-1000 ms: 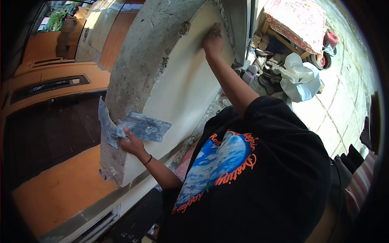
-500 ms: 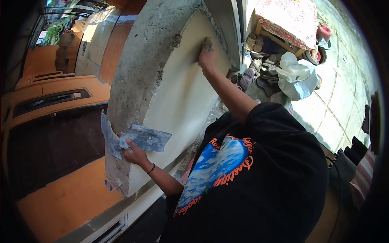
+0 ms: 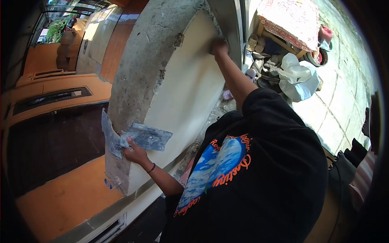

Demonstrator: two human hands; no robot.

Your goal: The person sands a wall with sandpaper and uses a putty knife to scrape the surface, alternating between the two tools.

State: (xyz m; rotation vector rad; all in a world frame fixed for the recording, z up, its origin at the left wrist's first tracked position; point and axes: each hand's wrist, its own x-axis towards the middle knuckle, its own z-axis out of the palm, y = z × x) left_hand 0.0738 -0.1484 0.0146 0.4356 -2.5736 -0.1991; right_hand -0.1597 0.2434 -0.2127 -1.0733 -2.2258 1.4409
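My left hand grips two flat metal plastering blades smeared with grey putty, held against the lower part of a cream-coloured plastered wall face. A dark band sits on that wrist. My right hand is stretched far out and pressed with closed fingers to the wall's top edge, beside a grey frame. Whatever small tool it holds is mostly hidden by the fingers. Rough bare concrete borders the cream face on the left.
My black printed T-shirt fills the lower right. Beyond the wall lie several shoes, a white plastic bag and a table with a patterned cloth on tiled paving. Orange walls and a dark opening are at the left.
My right hand has slid along the cream wall to its edge by the grey frame, the arm reaching further. My left hand and the blades have stayed almost still.
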